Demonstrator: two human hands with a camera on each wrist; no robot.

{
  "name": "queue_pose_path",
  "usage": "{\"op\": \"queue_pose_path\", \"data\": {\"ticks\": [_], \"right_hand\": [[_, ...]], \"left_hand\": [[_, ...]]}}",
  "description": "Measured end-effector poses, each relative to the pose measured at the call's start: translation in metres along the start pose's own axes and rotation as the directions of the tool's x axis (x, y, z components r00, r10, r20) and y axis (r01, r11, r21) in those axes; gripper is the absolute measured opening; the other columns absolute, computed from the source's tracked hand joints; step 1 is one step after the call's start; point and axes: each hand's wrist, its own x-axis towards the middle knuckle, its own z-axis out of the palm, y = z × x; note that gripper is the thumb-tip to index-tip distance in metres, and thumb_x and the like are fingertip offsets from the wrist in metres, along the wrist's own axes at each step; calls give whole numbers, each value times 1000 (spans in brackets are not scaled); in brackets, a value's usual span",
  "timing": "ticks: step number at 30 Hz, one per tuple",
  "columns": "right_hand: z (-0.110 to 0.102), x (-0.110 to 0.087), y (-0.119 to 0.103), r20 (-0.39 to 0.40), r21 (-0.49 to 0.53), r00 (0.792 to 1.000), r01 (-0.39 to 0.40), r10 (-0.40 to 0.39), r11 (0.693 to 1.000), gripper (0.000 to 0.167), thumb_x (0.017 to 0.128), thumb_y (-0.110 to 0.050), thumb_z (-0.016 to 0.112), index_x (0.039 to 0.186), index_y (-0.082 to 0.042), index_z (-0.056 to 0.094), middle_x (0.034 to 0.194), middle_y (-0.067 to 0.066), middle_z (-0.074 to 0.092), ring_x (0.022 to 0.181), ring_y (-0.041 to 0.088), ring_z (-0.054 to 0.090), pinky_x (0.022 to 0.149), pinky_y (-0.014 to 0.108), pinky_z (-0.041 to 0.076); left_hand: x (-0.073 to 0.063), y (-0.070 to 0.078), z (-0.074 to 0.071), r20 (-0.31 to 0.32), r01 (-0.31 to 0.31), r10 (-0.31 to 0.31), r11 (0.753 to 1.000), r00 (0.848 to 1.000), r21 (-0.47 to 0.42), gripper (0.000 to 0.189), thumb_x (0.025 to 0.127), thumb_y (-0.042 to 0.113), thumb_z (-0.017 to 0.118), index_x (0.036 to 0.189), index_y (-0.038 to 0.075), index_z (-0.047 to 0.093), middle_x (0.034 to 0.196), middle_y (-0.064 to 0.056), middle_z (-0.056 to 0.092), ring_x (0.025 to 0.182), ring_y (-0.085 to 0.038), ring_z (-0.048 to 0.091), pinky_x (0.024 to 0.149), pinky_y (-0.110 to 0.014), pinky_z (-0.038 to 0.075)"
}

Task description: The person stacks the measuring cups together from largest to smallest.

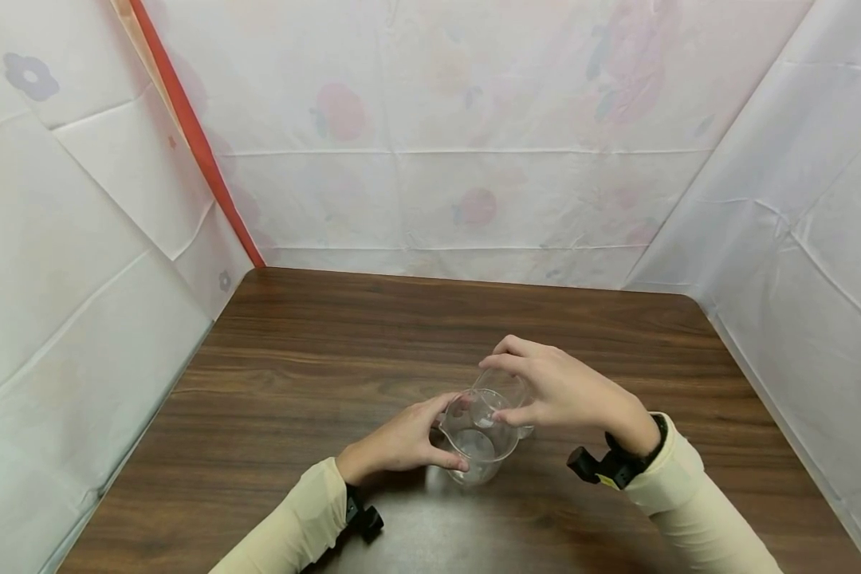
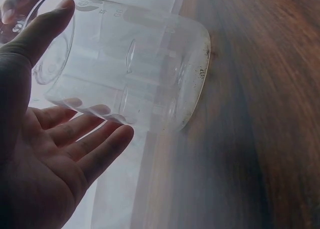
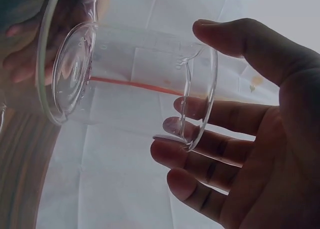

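A large clear glass beaker (image 1: 477, 458) is at the near middle of the table, its mouth up. My left hand (image 1: 402, 438) grips its side, thumb (image 2: 47, 26) near the rim and fingers (image 2: 107, 151) around the other side. Above it, my right hand (image 1: 563, 388) holds a smaller glass beaker (image 3: 135, 74) by its rim, between the thumb (image 3: 225, 36) and fingers (image 3: 200, 164). The smaller beaker is tilted, its base at the large beaker's mouth. In the right wrist view that base lies within the larger rim (image 3: 42, 69). Both look empty.
The brown wood-grain table (image 1: 294, 343) reaches back to white printed curtains (image 1: 430, 191) on three sides. A red strip (image 1: 201, 143) runs down the back left corner. Black wrist cameras (image 1: 606, 469) sit on both wrists, over cream sleeves (image 1: 696, 494).
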Motion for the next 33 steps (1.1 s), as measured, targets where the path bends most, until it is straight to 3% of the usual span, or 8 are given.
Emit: {"op": "queue_pose_path", "data": {"ticks": [15, 33], "right_hand": [[20, 4, -6, 63, 2, 998, 12, -12, 1000, 48, 79, -33, 78, 121, -14, 64, 110, -3, 59, 91, 11, 60, 78, 25, 51], [38, 10, -7, 145, -108, 986, 94, -78, 990, 56, 74, -37, 82, 121, -10, 66, 105, 0, 60, 88, 7, 57, 79, 25, 53]], "left_hand": [[-1, -1, 1, -1, 60, -60, 998, 998, 3, 90, 72, 48, 83, 145, 17, 41, 133, 1, 59, 110, -18, 63, 94, -35, 51], [-1, -2, 1, 20, 70, -68, 995, 997, -66, 88, 73, 49, 82, 145, 23, 39, 129, 3, 62, 113, -20, 63, 95, -34, 51]]}}
